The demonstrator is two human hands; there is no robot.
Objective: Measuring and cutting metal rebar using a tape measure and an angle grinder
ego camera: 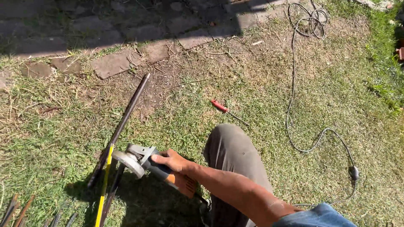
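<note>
The right hand point(172, 162) is clamped round the body of an angle grinder point(147, 164), whose disc sits just beside, perhaps touching, a dark metal bar point(124, 122) lying on the grass at near left, with a yellow tape point(103, 185) stretched along it; the left hand is out of view. No sparks or severed end show, so the cut looks not yet made, though whether the disc has bitten in I cannot tell. A red screwdriver point(219, 106) lies apart to the right, and the cable point(294, 105) trails far right.
</note>
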